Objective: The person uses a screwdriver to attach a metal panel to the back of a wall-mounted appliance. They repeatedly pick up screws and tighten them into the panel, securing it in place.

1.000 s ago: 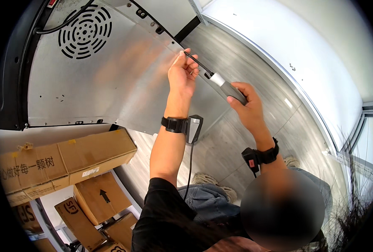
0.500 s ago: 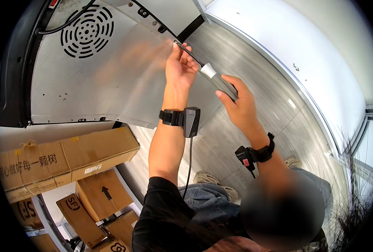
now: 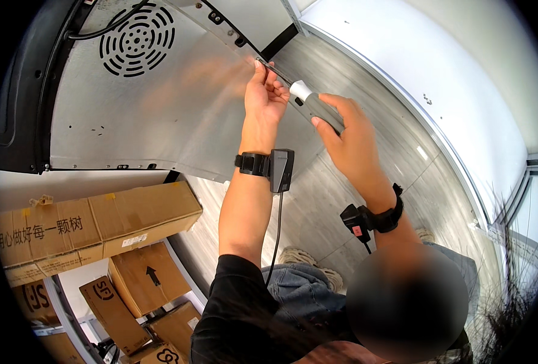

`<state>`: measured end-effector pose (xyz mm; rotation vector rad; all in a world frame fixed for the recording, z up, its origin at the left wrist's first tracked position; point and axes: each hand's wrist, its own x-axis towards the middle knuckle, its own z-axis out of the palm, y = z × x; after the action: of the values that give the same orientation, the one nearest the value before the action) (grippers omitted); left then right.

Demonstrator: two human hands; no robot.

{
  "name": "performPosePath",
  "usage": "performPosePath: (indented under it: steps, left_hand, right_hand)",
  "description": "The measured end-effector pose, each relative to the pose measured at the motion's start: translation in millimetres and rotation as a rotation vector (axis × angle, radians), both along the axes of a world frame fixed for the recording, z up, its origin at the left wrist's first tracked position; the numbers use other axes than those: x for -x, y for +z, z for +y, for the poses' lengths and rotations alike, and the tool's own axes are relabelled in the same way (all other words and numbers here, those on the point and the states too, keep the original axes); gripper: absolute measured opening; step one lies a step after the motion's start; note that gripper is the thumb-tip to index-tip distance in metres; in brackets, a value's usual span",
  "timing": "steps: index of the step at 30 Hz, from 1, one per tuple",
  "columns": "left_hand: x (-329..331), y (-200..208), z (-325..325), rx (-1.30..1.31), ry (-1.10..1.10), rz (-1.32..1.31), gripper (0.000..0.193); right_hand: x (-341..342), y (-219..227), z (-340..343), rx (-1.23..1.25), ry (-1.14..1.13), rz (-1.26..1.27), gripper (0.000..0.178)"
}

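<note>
My right hand (image 3: 357, 145) is wrapped round the grey handle of a screwdriver (image 3: 324, 113) with a white collar and a thin dark shaft. The shaft slants up and left to the edge of a large bare-metal panel (image 3: 129, 115). My left hand (image 3: 264, 100) is at that edge, palm up, with thumb and fingertips closed together by the shaft's tip. Whatever lies between those fingertips is too small to make out. A round pattern of vent slots (image 3: 137, 40) is cut into the panel.
A black cable (image 3: 102, 35) crosses the panel's upper left. Below it lie a long cardboard box (image 3: 141, 212) and several smaller boxes (image 3: 150, 276). A white ledge (image 3: 402, 67) curves along the right above the wood-look floor (image 3: 366, 109). Each wrist carries a strapped black device with a cable.
The panel and my left hand have shifted slightly right in view. My right hand and the screwdriver have moved a little upward; the shaft's tip stays at the panel edge.
</note>
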<state>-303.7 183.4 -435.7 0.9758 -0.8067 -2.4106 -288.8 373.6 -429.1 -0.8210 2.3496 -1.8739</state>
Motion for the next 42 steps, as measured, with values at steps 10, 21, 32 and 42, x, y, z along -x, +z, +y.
performPosePath:
  steps: [10, 21, 32, 42]
  left_hand:
    - [0, -1, -3, -0.01, -0.026, 0.002, 0.027]
    - [-2, -18, -9, 0.223, -0.089, -0.071, 0.033]
    - [0, -27, -14, 0.345, -0.122, -0.074, 0.043]
    - [1, -24, -13, 0.315, -0.131, -0.07, 0.05]
  right_hand:
    - [4, 1, -3, 0.153, -0.136, 0.291, 0.04]
    - [1, -1, -12, 0.119, -0.306, 0.4, 0.048]
    - [-2, 1, -16, 0.199, -0.283, 0.468, 0.048]
    - [1, -7, -22, 0.169, -0.304, 0.463, 0.043]
